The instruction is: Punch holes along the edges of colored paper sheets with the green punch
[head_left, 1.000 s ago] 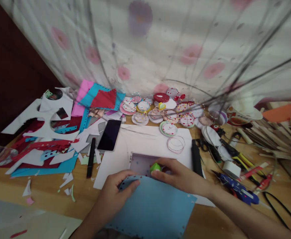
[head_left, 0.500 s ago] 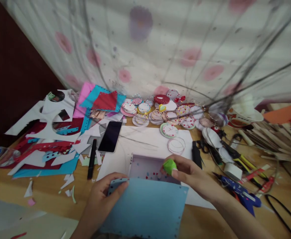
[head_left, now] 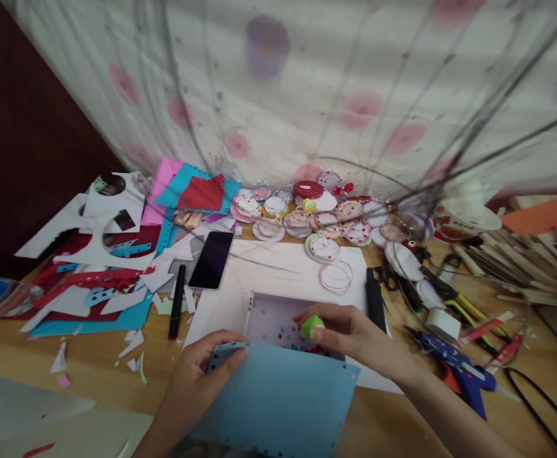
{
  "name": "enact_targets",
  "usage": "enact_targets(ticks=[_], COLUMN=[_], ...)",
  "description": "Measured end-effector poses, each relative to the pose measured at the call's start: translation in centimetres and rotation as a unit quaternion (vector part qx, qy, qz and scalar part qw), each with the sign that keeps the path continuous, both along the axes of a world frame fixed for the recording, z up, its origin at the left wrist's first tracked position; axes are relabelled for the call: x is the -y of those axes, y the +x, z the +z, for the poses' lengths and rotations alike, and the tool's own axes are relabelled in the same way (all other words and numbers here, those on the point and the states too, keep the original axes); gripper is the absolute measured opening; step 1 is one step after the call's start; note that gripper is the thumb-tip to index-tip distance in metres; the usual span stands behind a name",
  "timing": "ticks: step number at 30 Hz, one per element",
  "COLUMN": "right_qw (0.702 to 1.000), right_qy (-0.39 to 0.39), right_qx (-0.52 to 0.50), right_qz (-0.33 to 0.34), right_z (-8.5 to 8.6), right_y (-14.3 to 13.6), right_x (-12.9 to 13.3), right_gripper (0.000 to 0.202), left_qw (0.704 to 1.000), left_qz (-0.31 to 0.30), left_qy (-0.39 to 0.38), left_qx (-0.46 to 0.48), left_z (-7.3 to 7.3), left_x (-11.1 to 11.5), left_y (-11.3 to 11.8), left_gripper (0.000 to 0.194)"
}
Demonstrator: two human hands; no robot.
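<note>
My left hand [head_left: 206,375] pinches the upper left corner of a light blue sheet of paper [head_left: 283,397] between thumb and fingers. Small holes run along the edges of that sheet. In my right hand [head_left: 343,331] is a small lime-green craft punch [head_left: 312,326], held just above the sheet's far edge; the fingers cover part of it. Behind the sheet lies a shallow pale box [head_left: 265,313] with small red and blue paper dots scattered inside. The sheet and my right hand hide its near side.
Paper scraps [head_left: 75,302] heap up at left, by a phone [head_left: 212,259] and a black pen [head_left: 177,302]. Decorated paper circles [head_left: 302,219] line the back. Scissors [head_left: 387,277], pliers [head_left: 454,299] and a blue glue gun [head_left: 454,364] lie at right, near wooden sticks [head_left: 550,267].
My right hand has shifted left and slightly down with the green punch, over the box. More coloured dots show inside the box. My left hand keeps its hold on the blue sheet.
</note>
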State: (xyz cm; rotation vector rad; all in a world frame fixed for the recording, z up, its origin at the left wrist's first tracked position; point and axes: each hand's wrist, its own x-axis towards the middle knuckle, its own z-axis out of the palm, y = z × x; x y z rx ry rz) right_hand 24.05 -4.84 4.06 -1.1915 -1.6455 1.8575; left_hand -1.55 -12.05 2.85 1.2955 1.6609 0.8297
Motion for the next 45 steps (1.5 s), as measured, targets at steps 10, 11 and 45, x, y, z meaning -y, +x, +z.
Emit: enact_targets(ticks=[10,11,45], right_qw=[0.996,0.995,0.906], right_qy=[0.004,0.011,0.357], right_qx=[-0.085,-0.098,0.226], right_qz=[-0.027,-0.026,0.017], right_z=[1.1,1.1,0.1], right_y=[1.7,2.2,2.4], right_x=[0.7,0.8,6.3], right_gripper=[0.044,0.043,0.044], left_qw=[0.995,0.993,0.874], left_qz=[0.068,0.091,0.037], left_qy=[-0.006,-0.009,-0.149], left_qx=[0.068,0.077,0.46], left_z=[-0.3,-0.4,1.9], left_x=[-0.1,-0.1,1.0], left_y=[-0.1,-0.1,2.7], left_gripper=[0.02,0.022,0.035])
